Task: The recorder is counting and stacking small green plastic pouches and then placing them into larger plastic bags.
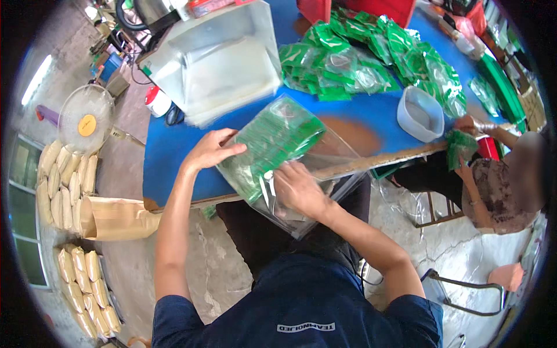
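Observation:
A large clear plastic bag (337, 155) lies tilted over the near table edge, with a stack of green printed packets (284, 130) in it or under its film; which one I cannot tell. At the stack's left edge rests my left hand (210, 152), thumb stretched out over the packets and apart from the other fingers. My right hand (299, 190) is on the lower part of the clear bag, fingers bent and smeared by motion. Whether it pinches the film is not plain. The bag's near corner hangs over my lap.
A white bin (264, 29) with clear bags stands at the back left, beside a red-capped jar (157, 102). Green packets (348, 64) are heaped at the back; a translucent tub (420, 114) is at right. A co-worker (502, 188) handles a green packet at the table's right end.

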Action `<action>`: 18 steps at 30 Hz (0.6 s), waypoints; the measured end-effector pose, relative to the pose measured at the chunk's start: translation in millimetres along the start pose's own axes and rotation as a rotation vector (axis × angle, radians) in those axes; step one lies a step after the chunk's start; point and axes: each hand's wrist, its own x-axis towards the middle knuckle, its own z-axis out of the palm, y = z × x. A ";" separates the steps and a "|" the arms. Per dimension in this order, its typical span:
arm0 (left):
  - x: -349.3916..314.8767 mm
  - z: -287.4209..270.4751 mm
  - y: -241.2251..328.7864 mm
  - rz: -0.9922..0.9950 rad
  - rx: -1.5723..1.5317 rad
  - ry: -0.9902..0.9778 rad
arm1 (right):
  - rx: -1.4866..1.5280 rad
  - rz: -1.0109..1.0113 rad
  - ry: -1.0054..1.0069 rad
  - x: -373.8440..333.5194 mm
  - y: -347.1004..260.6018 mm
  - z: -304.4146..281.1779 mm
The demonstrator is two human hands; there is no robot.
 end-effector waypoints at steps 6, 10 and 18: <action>4.6 -17.4 -9.9 0.085 0.020 0.111 | 0.147 -0.150 0.019 3.7 -6.1 -7.2; 15.2 46.7 35.6 0.361 0.593 0.387 | 0.125 0.023 -0.027 17.2 -20.9 5.5; 1.7 31.1 27.9 0.365 0.742 0.423 | 0.486 -0.049 -0.164 -59.2 -50.6 -68.3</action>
